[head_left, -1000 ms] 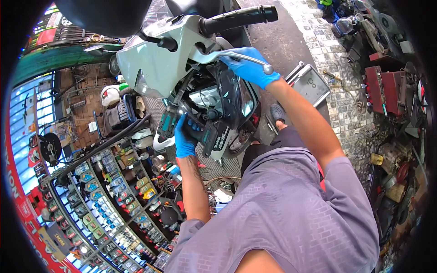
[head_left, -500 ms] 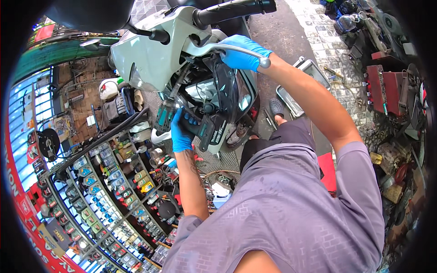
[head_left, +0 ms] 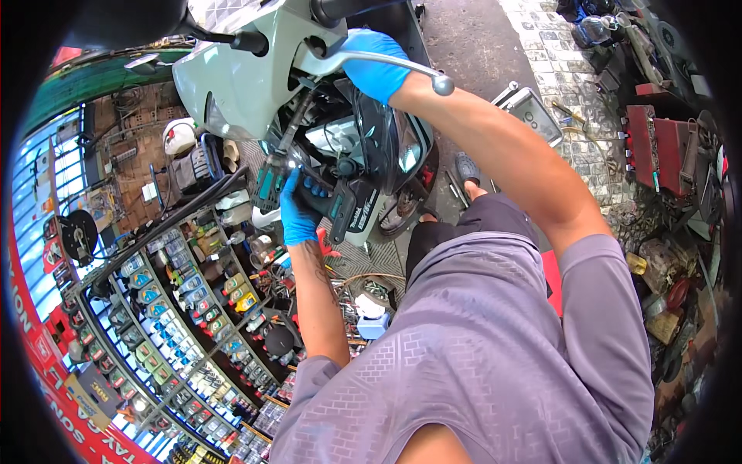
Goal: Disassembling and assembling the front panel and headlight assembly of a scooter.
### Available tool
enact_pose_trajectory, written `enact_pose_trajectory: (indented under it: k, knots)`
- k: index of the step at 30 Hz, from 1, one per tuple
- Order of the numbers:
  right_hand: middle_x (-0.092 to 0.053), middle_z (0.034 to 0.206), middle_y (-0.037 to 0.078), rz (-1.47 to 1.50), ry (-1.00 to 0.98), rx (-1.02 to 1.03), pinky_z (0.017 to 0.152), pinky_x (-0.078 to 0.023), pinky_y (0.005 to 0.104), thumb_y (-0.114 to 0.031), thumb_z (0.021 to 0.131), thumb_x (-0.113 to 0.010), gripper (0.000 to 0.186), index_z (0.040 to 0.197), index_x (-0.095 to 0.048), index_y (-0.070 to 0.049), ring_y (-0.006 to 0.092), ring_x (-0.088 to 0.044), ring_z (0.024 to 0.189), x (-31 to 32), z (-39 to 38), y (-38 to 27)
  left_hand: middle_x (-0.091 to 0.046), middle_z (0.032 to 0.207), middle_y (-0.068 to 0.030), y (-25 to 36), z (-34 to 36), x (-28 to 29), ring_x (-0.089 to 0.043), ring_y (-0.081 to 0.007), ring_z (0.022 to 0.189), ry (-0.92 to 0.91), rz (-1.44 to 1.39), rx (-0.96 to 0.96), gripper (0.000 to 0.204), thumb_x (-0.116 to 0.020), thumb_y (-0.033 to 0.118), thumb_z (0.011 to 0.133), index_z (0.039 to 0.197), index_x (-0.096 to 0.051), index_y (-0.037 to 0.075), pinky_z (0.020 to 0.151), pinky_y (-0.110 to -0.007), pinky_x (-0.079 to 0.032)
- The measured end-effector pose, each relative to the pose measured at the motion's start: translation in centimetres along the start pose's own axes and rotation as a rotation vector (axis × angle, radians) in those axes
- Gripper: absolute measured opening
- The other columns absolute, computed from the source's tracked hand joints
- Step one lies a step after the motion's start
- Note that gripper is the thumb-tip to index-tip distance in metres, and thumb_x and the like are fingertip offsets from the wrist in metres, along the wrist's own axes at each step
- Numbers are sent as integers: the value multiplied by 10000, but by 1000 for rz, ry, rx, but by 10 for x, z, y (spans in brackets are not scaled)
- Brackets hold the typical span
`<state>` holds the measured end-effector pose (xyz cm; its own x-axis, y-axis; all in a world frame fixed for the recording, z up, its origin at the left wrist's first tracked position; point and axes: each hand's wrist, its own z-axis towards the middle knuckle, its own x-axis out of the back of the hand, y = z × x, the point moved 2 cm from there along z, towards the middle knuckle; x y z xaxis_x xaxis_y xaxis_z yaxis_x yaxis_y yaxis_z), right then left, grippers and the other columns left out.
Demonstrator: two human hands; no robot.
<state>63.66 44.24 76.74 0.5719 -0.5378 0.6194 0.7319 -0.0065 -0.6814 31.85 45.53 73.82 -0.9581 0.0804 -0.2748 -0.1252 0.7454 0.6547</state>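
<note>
In my blue-gloved left hand (head_left: 297,213) is a cordless power driver (head_left: 270,188), teal and black, my fingers wrapped round its handle. Its long shaft (head_left: 295,127) reaches up into the opened front of a pale motor scooter (head_left: 239,73), and its small lamp is lit. My right hand (head_left: 376,63), gloved in blue too, lies behind the silver brake lever (head_left: 394,59) at the top of the dark glossy front panel (head_left: 379,139). Its fingers are hidden there. Wiring and a silvery inner part show inside the opening.
Racks of bottles and small packages (head_left: 178,301) fill the lower left. A metal tray (head_left: 529,116) lies on the floor to the right, with a red toolbox (head_left: 657,151) farther over. A mirror (head_left: 127,23) juts out at top left. A sandalled foot (head_left: 470,170) shows below.
The scooter and both hands sit slightly farther left and up in view. My right hand has turned, and its fingers are more hidden. The driver stays in my left hand.
</note>
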Motion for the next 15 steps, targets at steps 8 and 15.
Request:
enact_pose_trajectory:
  k: [8, 15]
  knots:
    - [-661, 781, 210, -220, 106, -9, 568, -541, 404, -112, 798, -579, 149, 782, -698, -24, 355, -675, 695, -11, -12, 4, -515, 697, 13, -1, 0, -2, -488, -152, 621, 54, -2, -23, 138, -616, 262, 888, 905, -614, 126, 586, -311, -414]
    - [-681, 828, 171, -340, -89, -51, 581, -538, 404, -165, 873, -556, 182, 850, -688, -42, 316, -689, 734, -1, 2, 2, -533, 721, 12, -1, 2, 5, -498, -151, 642, 27, 6, -22, 159, -630, 268, 874, 938, -628, 123, 608, -311, -423]
